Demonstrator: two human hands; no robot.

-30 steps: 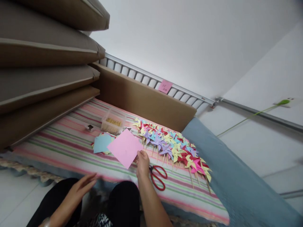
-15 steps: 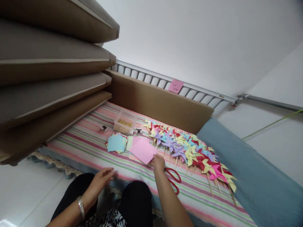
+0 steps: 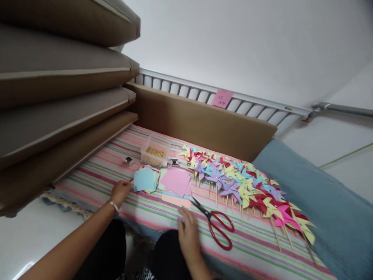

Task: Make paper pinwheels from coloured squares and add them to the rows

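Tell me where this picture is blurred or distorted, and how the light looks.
Head view: the right hand is blurred, while the scissors and pinwheels are sharp; wide-angle stretch makes the cushions at left loom large; the light is soft and even, with no glare and only faint shadows.

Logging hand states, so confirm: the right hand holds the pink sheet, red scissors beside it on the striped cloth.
Wrong: the head view shows the right hand empty, the pink sheet lying flat on the striped cloth. The red scissors do lie beside the hand.
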